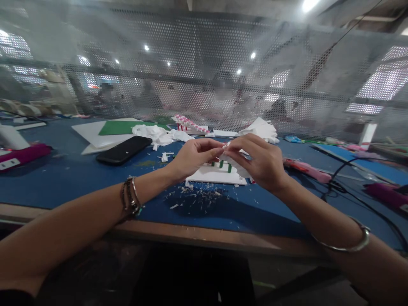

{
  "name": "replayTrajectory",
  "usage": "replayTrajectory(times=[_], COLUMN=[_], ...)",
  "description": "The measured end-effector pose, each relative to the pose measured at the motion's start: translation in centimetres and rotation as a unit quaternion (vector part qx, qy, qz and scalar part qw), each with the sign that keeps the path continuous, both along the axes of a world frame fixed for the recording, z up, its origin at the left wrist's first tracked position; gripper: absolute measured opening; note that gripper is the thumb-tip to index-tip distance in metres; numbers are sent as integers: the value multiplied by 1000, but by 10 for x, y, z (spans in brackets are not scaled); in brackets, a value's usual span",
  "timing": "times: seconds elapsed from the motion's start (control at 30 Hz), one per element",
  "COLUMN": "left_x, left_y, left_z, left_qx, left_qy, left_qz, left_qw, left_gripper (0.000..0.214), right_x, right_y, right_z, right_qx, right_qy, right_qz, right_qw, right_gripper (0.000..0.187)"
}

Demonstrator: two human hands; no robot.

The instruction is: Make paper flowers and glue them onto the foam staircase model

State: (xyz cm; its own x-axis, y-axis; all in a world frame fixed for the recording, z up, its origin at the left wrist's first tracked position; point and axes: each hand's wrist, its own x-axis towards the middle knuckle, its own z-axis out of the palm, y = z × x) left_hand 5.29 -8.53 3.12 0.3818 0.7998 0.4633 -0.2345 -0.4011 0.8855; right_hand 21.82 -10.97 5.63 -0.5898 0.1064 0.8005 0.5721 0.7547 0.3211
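My left hand (pixel 193 159) and my right hand (pixel 264 160) meet fingertip to fingertip over the table. Both are closed in a pinch around a small white piece (pixel 227 145), mostly hidden by the fingers, so I cannot tell its exact kind. Right below them lies a white slab (pixel 210 176) with short green posts (pixel 229 168) standing on it. More white material shows beneath my right fingers. White crumbs and shavings (pixel 204 195) are scattered on the blue table in front of the slab.
A black phone (pixel 124 150) lies left of my hands, with green sheet (pixel 117 127) and crumpled white paper (pixel 156 134) behind. Farther back stands a pink-and-white piece on red posts (pixel 188 123). Pink tools (pixel 307 170) and a black cable (pixel 338 185) lie to the right.
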Motion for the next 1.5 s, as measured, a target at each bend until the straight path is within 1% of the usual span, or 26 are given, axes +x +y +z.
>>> replayTrajectory(times=[0.1,0.2,0.4,0.53,0.6,0.7,0.8,0.9,0.97,1.13,1.2,1.27,1.37,1.43,1.5], left_x=[0,1,1,0,0,-1,-1,-1,0,1,1,1,2,3,4], left_y=[-3,-4,-7,-8,-7,-5,-4,-3,-3,-1,-2,-3,-4,-5,-5], left_z=[3,4,3,3,3,3,2,0,0,-3,-3,-3,-3,-3,-3], left_qx=[23,38,97,123,126,107,74,54,45,10,8,9,-3,-8,1], left_qy=[24,49,64,47,34,30,23,-1,-19,-64,-71,-74,-82,-86,-82], left_qz=[11,31,68,51,43,44,41,21,2,-50,-59,-55,-37,-22,4], left_qw=[999,998,991,990,991,993,996,998,999,997,996,996,996,996,997], left_gripper=[17,13,11,10,11,14,17,15,15,16,14,14,16,17,17], right_x=[2,4,3,1,0,-2,-4,-6,-8,-12,-12,-12,-12,-13,-13], right_y=[2,5,9,8,7,6,4,3,2,-1,-2,-3,-3,-3,-2], right_z=[0,0,-2,-2,-3,-3,-3,-4,-5,-5,-4,-2,-1,-1,-4], right_qx=[-17,-56,-146,-201,-231,-265,-275,-304,-339,-424,-450,-469,-477,-466,-444], right_qy=[-8,-7,49,100,127,166,188,210,233,282,283,279,277,280,285], right_qz=[-2,0,15,29,47,74,84,98,115,169,186,195,198,193,183], right_qw=[1000,998,988,974,964,947,939,924,904,844,826,815,810,816,830], right_gripper=[8,8,13,13,13,11,7,6,8,11,11,11,10,9,8])
